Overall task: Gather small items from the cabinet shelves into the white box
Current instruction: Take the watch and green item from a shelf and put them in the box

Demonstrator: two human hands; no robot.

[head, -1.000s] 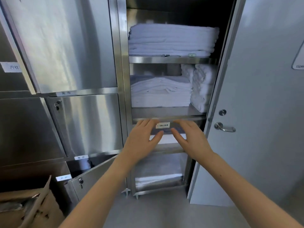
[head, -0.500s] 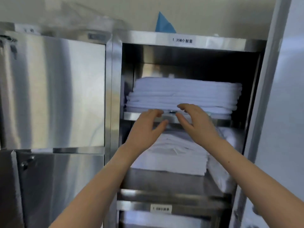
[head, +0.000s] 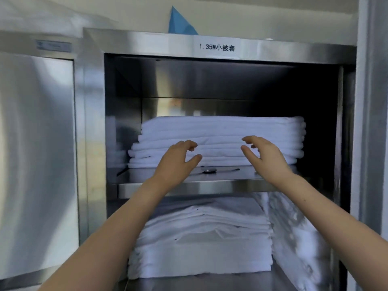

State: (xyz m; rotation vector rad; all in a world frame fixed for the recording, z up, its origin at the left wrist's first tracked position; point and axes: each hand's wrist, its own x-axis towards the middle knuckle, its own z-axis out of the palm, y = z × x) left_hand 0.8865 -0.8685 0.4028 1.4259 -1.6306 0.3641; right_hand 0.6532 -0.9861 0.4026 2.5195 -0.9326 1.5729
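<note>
With your left hand [head: 176,162] and right hand [head: 266,156] both empty, fingers spread, pinch the spoon [head: 210,170] just in front of the folded sheets [head: 220,131].

The head camera faces the open cabinet [head: 147,45] close up, level with its top shelf [head: 210,187].

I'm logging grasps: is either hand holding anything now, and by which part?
Nothing is held. Left hand and right hand hover, fingers loosely curled, before the folded white linens; a metal item lies untouched on the shelf.
</note>
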